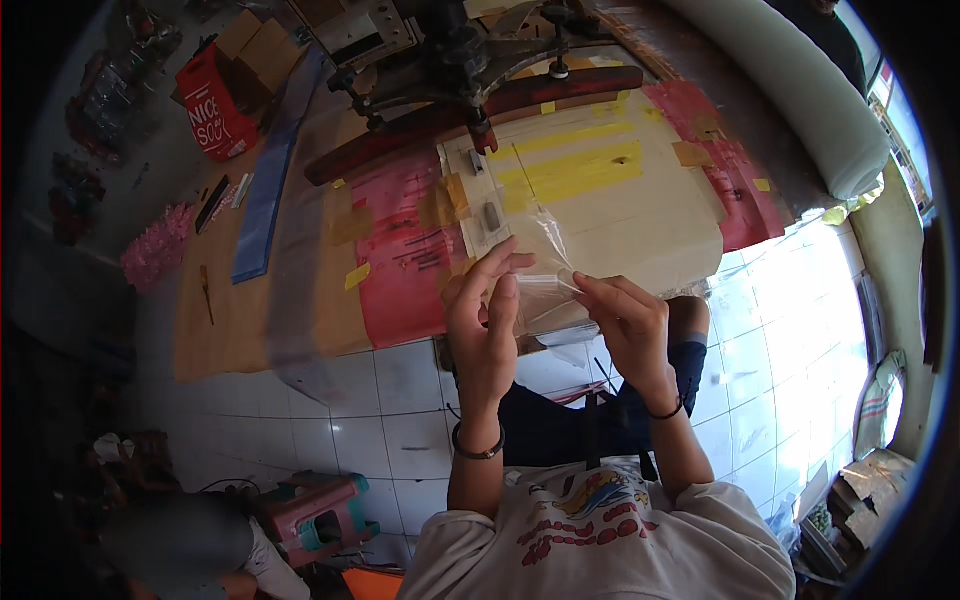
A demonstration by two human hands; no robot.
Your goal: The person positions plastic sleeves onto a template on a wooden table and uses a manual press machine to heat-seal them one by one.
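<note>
A clear plastic bag (543, 290) is stretched between my hands, above the near edge of the worktable. My left hand (484, 318) holds its left side between the thumb and the long, nearly straight fingers. On the right side, my right hand (632, 325) pinches the bag's edge between thumb and fingertips, the other fingers curled. Beneath and beyond the bag lies a cream sheet (660, 215) with yellow tape strips (590, 172). A small grey metal piece (491, 216) rests on a pale strip just beyond my left hand.
A dark machine frame with a curved red bar (400, 135) stands across the table's far side. Red sheeting (405, 270) and a blue strip (268, 205) lie leftward, near a screwdriver (207, 293). A thick white roll (800, 90) runs along the right. Another person sits lower left beside a stool (318, 512).
</note>
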